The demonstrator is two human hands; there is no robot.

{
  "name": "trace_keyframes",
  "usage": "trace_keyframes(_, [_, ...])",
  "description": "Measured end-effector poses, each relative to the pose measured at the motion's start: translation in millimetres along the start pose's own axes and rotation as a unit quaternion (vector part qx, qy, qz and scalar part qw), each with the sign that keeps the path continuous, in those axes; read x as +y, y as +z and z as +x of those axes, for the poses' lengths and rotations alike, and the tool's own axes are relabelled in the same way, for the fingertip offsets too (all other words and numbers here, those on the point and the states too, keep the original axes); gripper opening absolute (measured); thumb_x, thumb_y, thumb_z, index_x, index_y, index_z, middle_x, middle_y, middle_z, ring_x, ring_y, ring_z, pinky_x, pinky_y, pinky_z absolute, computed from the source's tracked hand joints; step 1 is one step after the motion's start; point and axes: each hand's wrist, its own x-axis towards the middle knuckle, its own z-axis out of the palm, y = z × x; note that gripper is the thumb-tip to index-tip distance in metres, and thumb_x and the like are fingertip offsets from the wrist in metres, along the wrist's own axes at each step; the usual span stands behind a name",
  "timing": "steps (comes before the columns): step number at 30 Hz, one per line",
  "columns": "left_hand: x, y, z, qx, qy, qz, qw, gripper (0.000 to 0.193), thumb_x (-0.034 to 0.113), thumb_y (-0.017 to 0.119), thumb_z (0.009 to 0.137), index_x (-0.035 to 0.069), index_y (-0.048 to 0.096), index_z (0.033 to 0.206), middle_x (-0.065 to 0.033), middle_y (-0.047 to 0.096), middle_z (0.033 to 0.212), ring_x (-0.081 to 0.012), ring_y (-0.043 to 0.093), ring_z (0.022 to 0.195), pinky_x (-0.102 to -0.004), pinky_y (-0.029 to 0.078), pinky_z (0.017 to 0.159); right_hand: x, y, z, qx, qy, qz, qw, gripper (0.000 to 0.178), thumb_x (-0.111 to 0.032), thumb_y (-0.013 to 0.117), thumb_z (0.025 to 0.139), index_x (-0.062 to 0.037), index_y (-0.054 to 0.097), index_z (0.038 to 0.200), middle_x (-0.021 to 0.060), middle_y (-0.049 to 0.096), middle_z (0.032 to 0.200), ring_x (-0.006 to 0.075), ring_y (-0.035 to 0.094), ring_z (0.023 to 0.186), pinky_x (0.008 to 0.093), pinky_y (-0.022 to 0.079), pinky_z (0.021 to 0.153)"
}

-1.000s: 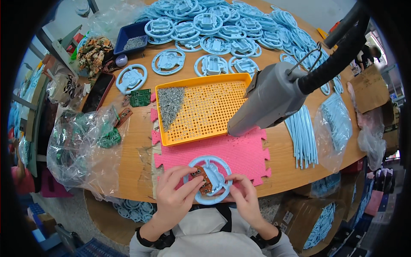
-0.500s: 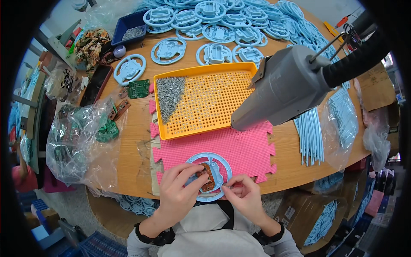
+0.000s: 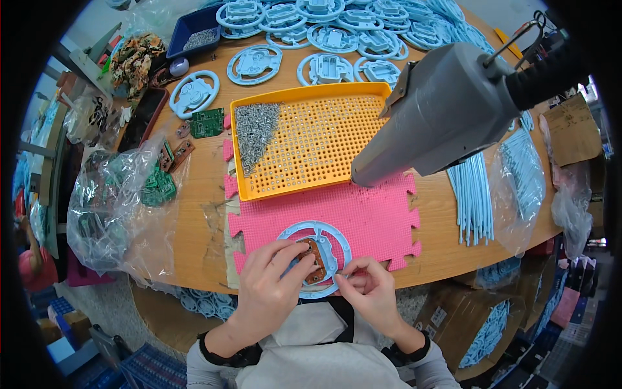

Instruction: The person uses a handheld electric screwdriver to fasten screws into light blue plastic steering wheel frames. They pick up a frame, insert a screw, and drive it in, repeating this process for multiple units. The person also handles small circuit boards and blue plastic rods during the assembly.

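A light-blue toy steering wheel (image 3: 332, 235) lies at the near edge of the pink foam mat (image 3: 382, 223). Inside its ring is a brown circuit board (image 3: 315, 264). My left hand (image 3: 269, 285) comes over the wheel's left side, its thumb and fingers closed on the board. At the lower right of the rim, my right hand (image 3: 372, 295) pinches with thumb and forefinger; whatever is between the tips is too small to make out. Part of the wheel's left side is hidden by my left fingers.
A yellow perforated tray (image 3: 324, 146) with a heap of screws (image 3: 256, 133) stands beyond the mat. Over its right end reaches a grey screwdriver machine (image 3: 440, 110). Bagged green boards (image 3: 159, 185) lie left, pale-blue rods (image 3: 472, 201) right, and many wheels (image 3: 334, 37) at the back.
The whole view has shifted a little, with the tray and mat sitting higher in the picture. Both hands keep nearly the same grip at the wheel.
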Motion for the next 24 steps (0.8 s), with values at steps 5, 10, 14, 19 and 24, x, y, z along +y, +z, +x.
trace_keyframes(5, [3.9,-1.5,-4.5,-0.014,-0.02,-0.016,1.0,0.041,0.018,0.08,0.061,0.001,0.067,0.096,-0.0082,0.062,0.105,-0.0275,0.058,0.098,-0.0365,0.048,0.08,2.4,1.0,-0.3,0.002,-0.005,0.002,1.0,0.017,0.003,0.064,0.085,0.0048,0.052,0.097,0.0064,0.062,0.082,0.0104,0.066,0.076,0.0208,0.055,0.065])
trace_keyframes(10, [11.2,7.3,-11.1,-0.003,-0.041,0.027,0.999,0.042,0.02,0.081,0.061,0.002,0.067,0.096,-0.0089,0.062,0.108,-0.0301,0.057,0.101,-0.0425,0.047,0.085,6.5,-0.9,-0.7,0.002,-0.009,-0.022,1.0,0.019,0.002,0.064,0.085,0.004,0.052,0.099,0.0067,0.063,0.081,0.011,0.067,0.075,0.0203,0.055,0.063])
trace_keyframes(14, [6.0,3.9,-5.5,-0.027,-0.044,-0.014,0.999,0.038,0.02,0.079,0.064,0.002,0.066,0.095,-0.0107,0.061,0.111,-0.0354,0.054,0.111,-0.0496,0.046,0.089,-20.3,-7.6,0.8,-0.012,0.018,-0.087,0.996,0.015,-0.003,0.064,0.087,0.0025,0.057,0.099,0.0057,0.064,0.077,0.0097,0.066,0.068,0.0199,0.052,0.058])
trace_keyframes(19, [-7.0,2.4,4.0,-0.048,-0.029,-0.094,0.994,0.037,0.016,0.078,0.065,-0.001,0.064,0.095,-0.015,0.057,0.116,-0.0404,0.046,0.123,-0.0519,0.043,0.094,-86.2,-69.8,60.7,0.163,-0.163,-0.371,0.9,0.018,-0.015,0.067,0.084,0.0008,0.065,0.092,0.0079,0.065,0.076,0.0129,0.061,0.065,0.0267,0.045,0.054])
trace_keyframes(24, [-6.5,6.9,28.5,-0.054,-0.009,-0.094,0.994,0.034,0.015,0.077,0.067,0.0,0.064,0.095,-0.0139,0.057,0.119,-0.0396,0.045,0.124,-0.0448,0.047,0.093,-90.3,-158.1,136.1,0.231,-0.243,-0.604,0.723,0.012,-0.013,0.068,0.079,-0.0019,0.064,0.084,0.013,0.059,0.083,0.0289,0.06,0.075,0.037,0.047,0.068])
